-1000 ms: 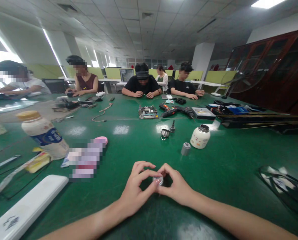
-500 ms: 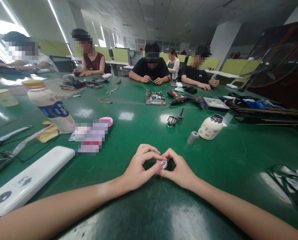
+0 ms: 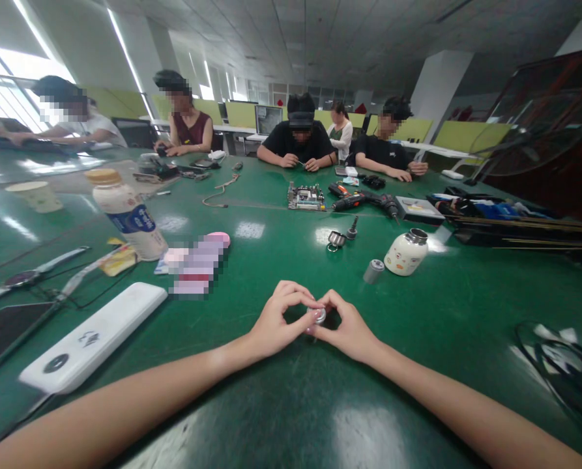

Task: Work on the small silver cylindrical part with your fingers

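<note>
Over the green table [image 3: 251, 404], my left hand [image 3: 283, 319] and my right hand [image 3: 344, 326] meet at the fingertips around a small round silvery part [image 3: 319, 316]. Both hands pinch it, and the fingers cover much of it. Beyond my right hand a grey metal cylinder [image 3: 373, 271] stands on the table. Beside it is a cream flask [image 3: 407, 252] with small prints and an open metal mouth. A metal cup-like piece with a ring [image 3: 336, 240] and a dark pointed piece [image 3: 352, 229] lie farther back.
A white power bank [image 3: 95, 335], a pink-purple packet [image 3: 203, 264], a bottle [image 3: 127, 218] and a watch [image 3: 19, 279] are at left. A circuit board [image 3: 306, 197] and power drills [image 3: 352, 199] lie farther back. Black cables [image 3: 559, 365] are at right. Several people sit across.
The view has shifted slightly, so the objects at left appear farther right and more of the watch shows. Both hands keep their pinch on the round part.
</note>
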A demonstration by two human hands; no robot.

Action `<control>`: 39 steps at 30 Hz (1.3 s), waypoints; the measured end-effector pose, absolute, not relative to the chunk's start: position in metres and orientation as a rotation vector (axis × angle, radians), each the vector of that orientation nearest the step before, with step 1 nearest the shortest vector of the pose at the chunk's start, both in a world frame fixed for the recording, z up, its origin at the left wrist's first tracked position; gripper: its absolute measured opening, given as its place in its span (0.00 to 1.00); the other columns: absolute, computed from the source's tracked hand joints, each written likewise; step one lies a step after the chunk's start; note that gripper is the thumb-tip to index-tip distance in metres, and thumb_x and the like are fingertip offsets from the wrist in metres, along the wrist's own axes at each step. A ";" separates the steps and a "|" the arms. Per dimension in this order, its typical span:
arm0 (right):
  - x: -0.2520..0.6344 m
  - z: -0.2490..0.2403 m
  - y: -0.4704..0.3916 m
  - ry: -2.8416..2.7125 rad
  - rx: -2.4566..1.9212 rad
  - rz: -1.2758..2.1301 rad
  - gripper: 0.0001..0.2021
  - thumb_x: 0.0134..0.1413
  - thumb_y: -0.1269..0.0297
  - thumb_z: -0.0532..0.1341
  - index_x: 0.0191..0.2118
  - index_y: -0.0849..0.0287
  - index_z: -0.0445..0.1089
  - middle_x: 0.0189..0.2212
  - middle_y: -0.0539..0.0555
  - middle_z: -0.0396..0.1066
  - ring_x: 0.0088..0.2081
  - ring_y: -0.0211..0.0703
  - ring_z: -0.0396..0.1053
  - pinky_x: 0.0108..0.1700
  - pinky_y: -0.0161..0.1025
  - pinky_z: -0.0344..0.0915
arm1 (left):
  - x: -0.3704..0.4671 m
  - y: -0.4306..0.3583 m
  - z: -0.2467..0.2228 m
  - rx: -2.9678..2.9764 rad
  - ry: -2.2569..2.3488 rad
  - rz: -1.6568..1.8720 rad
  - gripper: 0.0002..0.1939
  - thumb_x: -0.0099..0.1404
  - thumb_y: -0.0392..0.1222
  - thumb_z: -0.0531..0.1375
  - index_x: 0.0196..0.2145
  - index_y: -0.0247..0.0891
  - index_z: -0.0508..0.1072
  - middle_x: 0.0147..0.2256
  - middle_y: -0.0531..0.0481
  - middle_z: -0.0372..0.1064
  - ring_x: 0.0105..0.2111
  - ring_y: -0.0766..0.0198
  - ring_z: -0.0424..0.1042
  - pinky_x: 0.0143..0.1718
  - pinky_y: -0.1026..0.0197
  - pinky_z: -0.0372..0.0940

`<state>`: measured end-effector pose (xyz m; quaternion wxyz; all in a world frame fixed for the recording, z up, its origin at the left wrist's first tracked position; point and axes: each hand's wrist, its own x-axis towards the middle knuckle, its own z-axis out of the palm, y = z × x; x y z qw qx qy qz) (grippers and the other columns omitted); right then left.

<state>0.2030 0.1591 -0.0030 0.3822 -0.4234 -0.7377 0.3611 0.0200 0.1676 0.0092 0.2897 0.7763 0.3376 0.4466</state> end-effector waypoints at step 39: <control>0.203 -0.005 0.161 -1.940 -1.162 0.871 0.15 0.46 0.60 0.73 0.39 0.57 0.72 0.36 0.52 0.72 0.40 0.46 0.68 0.43 0.42 0.63 | 0.000 0.183 0.011 2.374 1.136 1.367 0.05 0.64 0.45 0.65 0.36 0.48 0.81 0.36 0.50 0.74 0.43 0.56 0.65 0.46 0.52 0.60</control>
